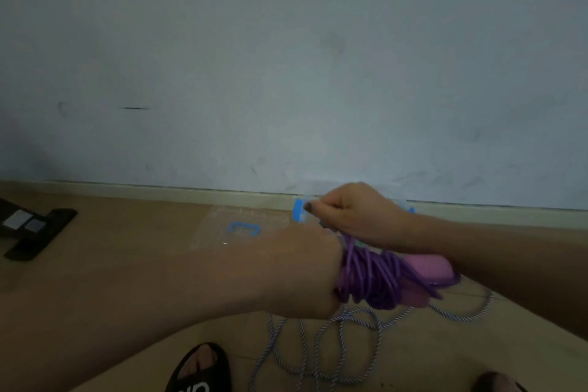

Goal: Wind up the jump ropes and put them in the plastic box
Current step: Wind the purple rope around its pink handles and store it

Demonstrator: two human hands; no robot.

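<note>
Above floor (127, 264), near box (299, 210): our left hand (302, 274) grips purple rope (375, 277) bundle, right hand (353, 213) pinches its free end, fingers curled. Winding nearly done, we judge. Next: tuck end, drop in box. Striped rope (321, 347) lies loose below.

home room: bare wall (286, 57), wooden floor (127, 264).

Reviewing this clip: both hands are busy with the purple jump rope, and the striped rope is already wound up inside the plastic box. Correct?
Not quite. The head view shows the striped rope lying loose in loops on the floor, not wound up in the plastic box. The rest holds: the left hand and the right hand are both busy with the purple jump rope.
</note>
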